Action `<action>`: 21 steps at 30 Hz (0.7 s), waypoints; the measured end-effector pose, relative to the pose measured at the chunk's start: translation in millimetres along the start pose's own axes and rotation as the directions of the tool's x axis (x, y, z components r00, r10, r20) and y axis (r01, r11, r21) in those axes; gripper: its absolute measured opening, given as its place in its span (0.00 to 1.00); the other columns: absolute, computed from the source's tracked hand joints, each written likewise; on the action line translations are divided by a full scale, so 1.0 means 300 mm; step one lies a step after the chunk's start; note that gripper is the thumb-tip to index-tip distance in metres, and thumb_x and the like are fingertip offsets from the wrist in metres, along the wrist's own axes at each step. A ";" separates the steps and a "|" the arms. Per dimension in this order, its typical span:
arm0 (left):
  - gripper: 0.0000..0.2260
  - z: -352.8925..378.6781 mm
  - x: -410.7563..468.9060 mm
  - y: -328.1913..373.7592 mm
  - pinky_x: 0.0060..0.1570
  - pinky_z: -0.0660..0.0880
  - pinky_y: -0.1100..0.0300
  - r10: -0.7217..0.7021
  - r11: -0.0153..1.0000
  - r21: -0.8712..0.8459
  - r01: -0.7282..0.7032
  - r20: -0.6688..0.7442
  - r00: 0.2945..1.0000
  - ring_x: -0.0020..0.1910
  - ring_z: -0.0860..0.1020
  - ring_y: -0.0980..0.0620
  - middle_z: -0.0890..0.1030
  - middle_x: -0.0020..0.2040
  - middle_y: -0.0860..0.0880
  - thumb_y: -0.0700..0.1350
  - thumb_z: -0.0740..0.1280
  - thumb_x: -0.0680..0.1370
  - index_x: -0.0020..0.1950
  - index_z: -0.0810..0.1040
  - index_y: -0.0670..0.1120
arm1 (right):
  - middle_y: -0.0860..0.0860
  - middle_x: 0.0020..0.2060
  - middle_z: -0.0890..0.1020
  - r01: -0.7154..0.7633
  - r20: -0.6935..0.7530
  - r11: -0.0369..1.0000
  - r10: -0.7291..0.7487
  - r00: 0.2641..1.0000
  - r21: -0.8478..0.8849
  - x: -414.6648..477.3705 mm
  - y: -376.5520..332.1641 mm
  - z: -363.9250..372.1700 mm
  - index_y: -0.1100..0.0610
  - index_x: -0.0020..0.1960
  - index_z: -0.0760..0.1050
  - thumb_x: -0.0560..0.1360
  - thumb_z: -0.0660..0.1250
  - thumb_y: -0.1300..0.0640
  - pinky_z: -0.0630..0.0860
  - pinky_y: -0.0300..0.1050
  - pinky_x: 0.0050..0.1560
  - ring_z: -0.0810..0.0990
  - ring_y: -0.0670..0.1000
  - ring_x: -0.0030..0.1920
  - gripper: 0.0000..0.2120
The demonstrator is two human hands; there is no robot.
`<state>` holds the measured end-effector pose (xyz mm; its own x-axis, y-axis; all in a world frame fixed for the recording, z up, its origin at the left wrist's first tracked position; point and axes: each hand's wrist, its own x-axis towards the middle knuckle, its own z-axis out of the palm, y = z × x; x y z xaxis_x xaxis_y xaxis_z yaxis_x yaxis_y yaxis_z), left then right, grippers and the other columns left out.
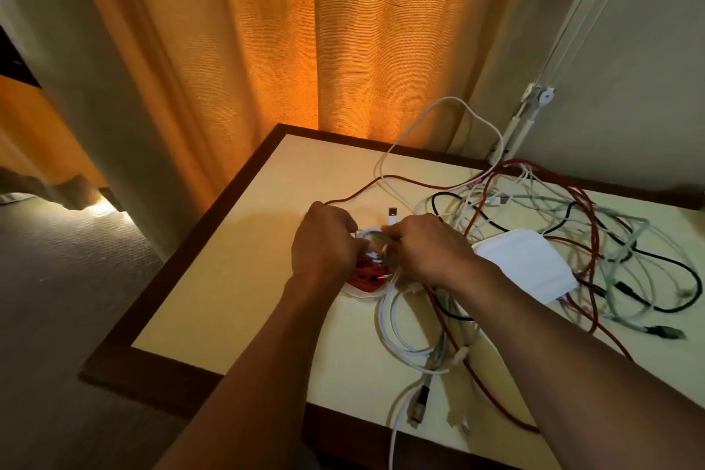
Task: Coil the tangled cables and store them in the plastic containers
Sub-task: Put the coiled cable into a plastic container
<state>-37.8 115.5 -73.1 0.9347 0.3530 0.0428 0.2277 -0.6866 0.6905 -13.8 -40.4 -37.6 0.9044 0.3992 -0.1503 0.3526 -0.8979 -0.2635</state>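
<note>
The left hand [324,240] and right hand [431,248] pinch a white cable coil [372,237] with curled fingers, just above a container [353,292] (a red cable [362,277] lies inside). The tangle [572,210] sprawls over the worktop [248,279] to the right.

table's [229,279] left bare, cable tangle [572,240] right

No lettering, label, brand or number is legible: not on the tangled cables [499,198] at three o'clock, the white lid [522,259], or the table [236,279].
</note>
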 end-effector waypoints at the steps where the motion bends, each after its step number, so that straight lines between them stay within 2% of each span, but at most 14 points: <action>1: 0.13 0.007 -0.005 -0.005 0.46 0.83 0.51 0.003 1.000 -0.012 -0.004 -0.030 1.000 0.43 0.82 0.49 0.83 0.50 0.46 0.52 0.81 0.69 0.49 0.86 0.48 | 0.51 0.47 0.80 0.004 0.000 1.000 -0.004 1.000 -0.016 -0.001 -0.002 -0.002 0.46 0.63 0.79 0.80 0.65 0.46 0.67 0.42 0.38 0.76 0.54 0.45 0.13; 3: 0.10 0.013 -0.013 -0.016 0.43 0.80 0.56 0.015 0.999 -0.036 -0.018 -0.077 0.997 0.46 0.80 0.50 0.78 0.51 0.49 0.54 0.79 0.72 0.47 0.84 0.52 | 0.50 0.45 0.81 0.018 -0.056 0.999 -0.020 0.998 -0.027 -0.017 -0.005 -0.009 0.46 0.61 0.80 0.80 0.64 0.46 0.69 0.42 0.37 0.79 0.54 0.45 0.12; 5: 0.11 0.010 -0.020 -0.025 0.39 0.71 0.64 0.025 0.997 -0.065 -0.032 -0.102 0.995 0.47 0.76 0.52 0.75 0.50 0.52 0.58 0.75 0.75 0.48 0.80 0.52 | 0.52 0.50 0.83 0.035 -0.122 0.999 -0.033 0.992 0.019 -0.040 0.002 -0.014 0.48 0.61 0.81 0.80 0.65 0.48 0.77 0.47 0.44 0.81 0.56 0.50 0.12; 7: 0.13 0.006 -0.028 -0.032 0.41 0.67 0.63 0.020 0.993 -0.110 -0.035 -0.142 0.990 0.47 0.74 0.53 0.76 0.50 0.52 0.60 0.71 0.78 0.49 0.77 0.51 | 0.53 0.56 0.84 0.053 -0.156 0.995 -0.039 0.987 0.086 -0.059 0.016 -0.018 0.49 0.64 0.81 0.80 0.66 0.51 0.79 0.52 0.54 0.81 0.56 0.56 0.14; 9: 0.14 -0.004 -0.032 -0.038 0.46 0.72 0.58 -0.020 0.989 -0.150 -0.004 -0.160 0.987 0.48 0.76 0.53 0.79 0.51 0.51 0.62 0.68 0.79 0.49 0.76 0.51 | 0.51 0.61 0.82 0.068 -0.222 0.980 -0.025 0.975 0.190 -0.078 0.037 -0.031 0.49 0.67 0.79 0.79 0.69 0.53 0.78 0.51 0.60 0.80 0.54 0.59 0.17; 11: 0.15 -0.032 -0.040 -0.050 0.47 0.78 0.54 -0.082 0.980 -0.188 0.065 -0.085 0.993 0.47 0.79 0.52 0.81 0.51 0.49 0.62 0.69 0.78 0.50 0.77 0.51 | 0.50 0.59 0.83 0.088 -0.330 0.954 0.012 0.944 0.285 -0.106 0.073 -0.053 0.51 0.66 0.80 0.78 0.71 0.57 0.76 0.45 0.57 0.80 0.50 0.54 0.16; 13: 0.15 -0.077 -0.058 -0.062 0.45 0.81 0.53 -0.167 0.928 -0.321 0.190 0.098 0.981 0.47 0.80 0.51 0.81 0.50 0.49 0.58 0.74 0.76 0.55 0.76 0.51 | 0.50 0.53 0.85 0.066 -0.427 0.954 0.068 0.902 0.292 -0.150 0.121 -0.074 0.54 0.60 0.83 0.77 0.72 0.60 0.74 0.42 0.51 0.79 0.48 0.45 0.12; 14: 0.16 -0.099 -0.071 -0.065 0.43 0.80 0.54 -0.190 0.890 -0.377 0.255 0.201 0.961 0.47 0.80 0.51 0.80 0.51 0.48 0.55 0.75 0.75 0.57 0.76 0.51 | 0.50 0.52 0.85 0.033 -0.452 0.962 0.096 0.887 0.269 -0.174 0.148 -0.078 0.53 0.57 0.84 0.76 0.73 0.60 0.73 0.41 0.49 0.79 0.48 0.44 0.10; 16: 0.18 -0.127 -0.093 -0.068 0.42 0.79 0.55 -0.203 0.850 -0.409 0.332 0.326 0.923 0.48 0.80 0.50 0.80 0.52 0.48 0.51 0.77 0.74 0.59 0.76 0.50 | 0.50 0.53 0.84 -0.085 -0.407 0.985 0.139 0.903 0.147 -0.216 0.196 -0.071 0.50 0.58 0.83 0.75 0.74 0.55 0.74 0.42 0.48 0.80 0.52 0.49 0.12; 18: 0.18 -0.129 -0.100 -0.061 0.43 0.80 0.55 -0.233 0.821 -0.431 0.374 0.346 0.909 0.47 0.81 0.49 0.81 0.51 0.46 0.50 0.78 0.73 0.59 0.77 0.48 | 0.51 0.61 0.80 -0.208 -0.222 0.976 0.188 0.957 -0.068 -0.241 0.225 -0.042 0.46 0.66 0.78 0.74 0.72 0.48 0.74 0.48 0.55 0.77 0.57 0.60 0.21; 20: 0.19 -0.120 -0.098 -0.045 0.39 0.80 0.56 -0.264 0.807 -0.435 0.399 0.338 0.903 0.46 0.82 0.49 0.82 0.50 0.46 0.49 0.79 0.73 0.60 0.78 0.46 | 0.54 0.75 0.67 -0.256 -0.005 0.951 0.259 0.966 -0.172 -0.258 0.236 -0.013 0.44 0.77 0.64 0.75 0.69 0.45 0.68 0.56 0.68 0.66 0.61 0.74 0.32; 21: 0.19 -0.113 -0.097 -0.040 0.35 0.78 0.58 -0.272 0.815 -0.421 0.398 0.328 0.905 0.44 0.81 0.50 0.81 0.50 0.46 0.48 0.79 0.73 0.59 0.77 0.46 | 0.55 0.79 0.60 -0.266 0.053 0.950 0.278 0.959 -0.166 -0.263 0.239 -0.003 0.45 0.80 0.57 0.77 0.68 0.45 0.64 0.58 0.72 0.60 0.62 0.77 0.35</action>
<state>-77.1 134.9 -58.1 0.8730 0.2979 -0.3862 0.4427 -0.1515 0.8838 -59.6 -136.5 -43.9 0.9529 0.1434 -0.2674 0.1344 -0.9896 -0.0517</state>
